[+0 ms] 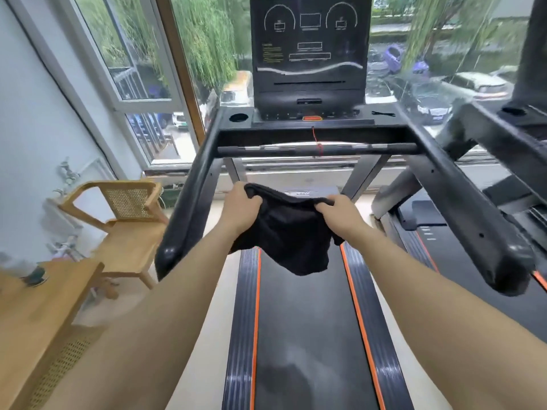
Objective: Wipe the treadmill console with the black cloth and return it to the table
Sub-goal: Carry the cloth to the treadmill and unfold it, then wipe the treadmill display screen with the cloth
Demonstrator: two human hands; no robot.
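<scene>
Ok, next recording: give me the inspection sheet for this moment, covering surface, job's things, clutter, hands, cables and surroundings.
Surface: treadmill belt bare, orange-edged side rails.
Job's things: black cloth held up over the belt, below the console; not touching it. Wooden table at lower left.
Clutter: small dark item on console tray; blurred object on the table.
Hands: left hand and right hand each grip a top corner of the cloth.
Cables: red safety cord hangs from the console.
Surroundings: wooden chair, window, second treadmill at right.
</scene>
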